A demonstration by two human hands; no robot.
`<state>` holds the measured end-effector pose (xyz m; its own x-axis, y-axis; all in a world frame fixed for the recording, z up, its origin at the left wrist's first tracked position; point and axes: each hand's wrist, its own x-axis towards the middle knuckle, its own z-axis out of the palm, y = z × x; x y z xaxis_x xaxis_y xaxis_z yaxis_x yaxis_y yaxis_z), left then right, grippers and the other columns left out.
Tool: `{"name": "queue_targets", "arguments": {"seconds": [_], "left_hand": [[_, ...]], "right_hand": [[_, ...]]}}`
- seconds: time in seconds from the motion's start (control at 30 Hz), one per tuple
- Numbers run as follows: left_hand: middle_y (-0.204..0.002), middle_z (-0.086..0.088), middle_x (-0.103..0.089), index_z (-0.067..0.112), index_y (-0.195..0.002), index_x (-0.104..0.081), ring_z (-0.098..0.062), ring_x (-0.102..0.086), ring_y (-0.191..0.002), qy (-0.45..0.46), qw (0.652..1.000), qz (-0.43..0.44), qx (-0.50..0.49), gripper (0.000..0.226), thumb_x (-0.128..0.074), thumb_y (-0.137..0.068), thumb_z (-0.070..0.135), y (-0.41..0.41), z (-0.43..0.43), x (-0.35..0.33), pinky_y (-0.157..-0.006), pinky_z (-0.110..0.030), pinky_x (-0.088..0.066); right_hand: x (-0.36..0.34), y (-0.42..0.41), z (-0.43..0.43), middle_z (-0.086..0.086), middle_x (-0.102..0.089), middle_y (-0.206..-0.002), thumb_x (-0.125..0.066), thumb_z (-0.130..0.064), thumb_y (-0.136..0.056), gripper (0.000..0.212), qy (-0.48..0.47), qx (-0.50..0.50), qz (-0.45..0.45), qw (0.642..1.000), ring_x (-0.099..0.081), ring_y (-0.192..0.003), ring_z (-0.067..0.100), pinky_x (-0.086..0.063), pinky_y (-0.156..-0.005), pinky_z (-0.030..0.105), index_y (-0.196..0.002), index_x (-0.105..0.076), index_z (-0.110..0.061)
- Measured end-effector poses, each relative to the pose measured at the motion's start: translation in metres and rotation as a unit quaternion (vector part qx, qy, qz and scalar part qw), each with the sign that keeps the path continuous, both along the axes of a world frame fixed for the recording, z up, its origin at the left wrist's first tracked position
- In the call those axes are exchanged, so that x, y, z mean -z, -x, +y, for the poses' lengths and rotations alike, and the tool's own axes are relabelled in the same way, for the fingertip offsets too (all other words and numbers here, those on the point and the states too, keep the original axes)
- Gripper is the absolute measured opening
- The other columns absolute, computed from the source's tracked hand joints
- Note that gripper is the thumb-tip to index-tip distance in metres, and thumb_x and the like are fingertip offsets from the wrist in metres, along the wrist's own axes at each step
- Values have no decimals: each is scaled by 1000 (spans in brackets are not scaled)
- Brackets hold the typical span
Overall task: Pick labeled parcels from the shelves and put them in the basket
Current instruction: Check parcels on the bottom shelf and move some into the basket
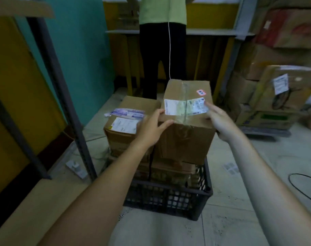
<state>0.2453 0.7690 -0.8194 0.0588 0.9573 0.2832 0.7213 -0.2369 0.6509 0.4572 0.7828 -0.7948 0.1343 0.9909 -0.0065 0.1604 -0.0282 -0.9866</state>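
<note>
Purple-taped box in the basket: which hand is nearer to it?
Left. The left hand sits at the gap beside the purple-taped box, touching the taller box. The right hand is on that taller box's far side.

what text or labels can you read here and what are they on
None can be quoted.
White shipping label on the tall box: blurred.
Pink sticker on the same box: handwritten mark, unreadable.
White label and purple-printed tape on the left box: blurred.
Label on the trolley box: blurred.
</note>
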Motion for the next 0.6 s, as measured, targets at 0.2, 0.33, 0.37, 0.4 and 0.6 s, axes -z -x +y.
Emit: {"name": "queue_targets", "arguments": {"seconds": [0.2,0.33,0.37,0.4,0.6], "left_hand": [[-151,-4,-26,36,-144,-17,-33,-24,-134,83,960,266,5,54,-40,-95,42,19,3,48,-108,-54,-21],[-156,-4,-7,38,-145,1,-30,-13,-141,85,961,260,47,65,-40,-95,40,30,0,49,-113,-50,-13],[-156,-4,-4,38,-145,3,-28,-9,-142,90,958,267,49,68,-41,-95,39,36,-3,48,-113,-50,-11],[-157,-4,-2,38,-145,4,-26,-6,-143,92,956,276,47,69,-42,-94,38,42,-8,47,-114,-49,-9],[-156,0,-3,33,-146,5,-23,-5,-142,62,956,287,-7,71,-43,-94,33,93,-64,35,-115,-49,-11]], "right_hand": [[74,28,11,6,-18,-153,-27,-24,-98,43,19,-39,-213,976,-23,-138,24,-23,-114,39,-139,-39,-22],[60,20,17,11,-10,-156,-43,-33,-93,42,-51,-10,-472,880,-10,-142,31,-14,-113,47,-134,-44,-29],[58,25,16,8,-11,-156,-43,-43,-91,44,-84,-22,-501,861,-9,-142,30,-12,-113,50,-134,-42,-33],[55,34,14,5,-14,-155,-40,-54,-89,50,-100,-56,-515,850,-9,-142,29,-10,-113,51,-136,-38,-36],[69,79,2,2,-18,-154,-45,-54,-88,69,-85,-177,-602,774,-16,-141,29,-13,-114,55,-145,-10,-37]]}}
